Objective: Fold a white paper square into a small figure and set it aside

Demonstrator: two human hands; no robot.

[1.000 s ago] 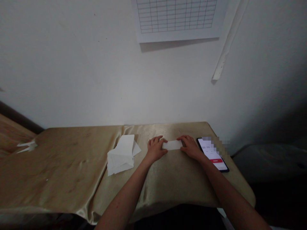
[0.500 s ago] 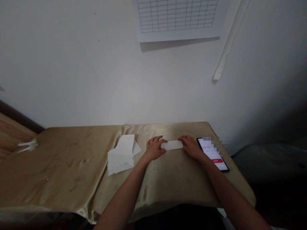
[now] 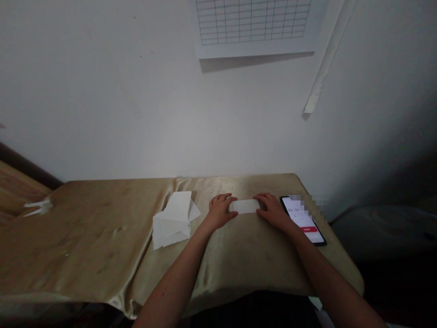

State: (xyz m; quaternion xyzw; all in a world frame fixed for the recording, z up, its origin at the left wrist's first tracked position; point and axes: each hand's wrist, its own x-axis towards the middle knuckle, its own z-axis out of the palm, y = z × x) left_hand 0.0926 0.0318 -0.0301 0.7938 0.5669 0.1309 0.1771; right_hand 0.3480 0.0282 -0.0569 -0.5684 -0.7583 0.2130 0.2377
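A narrow folded white paper strip (image 3: 245, 206) lies on the tan satin cloth of the table (image 3: 102, 228). My left hand (image 3: 220, 211) holds its left end with curled fingers pressing down. My right hand (image 3: 272, 209) holds its right end the same way. Both forearms reach in from the bottom edge. A loose pile of folded white tissues (image 3: 174, 219) lies just left of my left hand.
A phone (image 3: 303, 220) with a lit screen lies face up right of my right hand, near the table's right edge. Small white paper scraps (image 3: 37, 206) sit at far left. A gridded sheet (image 3: 254, 27) hangs on the white wall behind.
None of note: both hands stay on the ends of the strip, with only slight finger shifts.
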